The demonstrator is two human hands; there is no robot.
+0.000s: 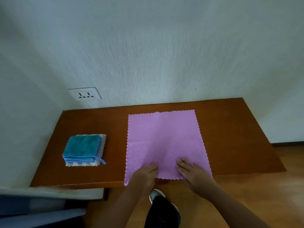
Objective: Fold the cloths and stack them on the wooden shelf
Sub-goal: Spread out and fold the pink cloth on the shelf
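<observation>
1. Found one pink cloth spread flat on the wooden shelf, right of centre, long axis running near to far.
2. Saw left hand and right hand pressed flat on its near edge, fingers straight, gripping nothing.
3. Counted one folded stack at left, blue on top, pale beneath.

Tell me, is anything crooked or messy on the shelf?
Only small things. The near left corner of the pink cloth hangs over the front edge of the wooden shelf. On the folded stack, a loop sticks out from the blue cloth. Nothing looks spilled or torn.
</observation>
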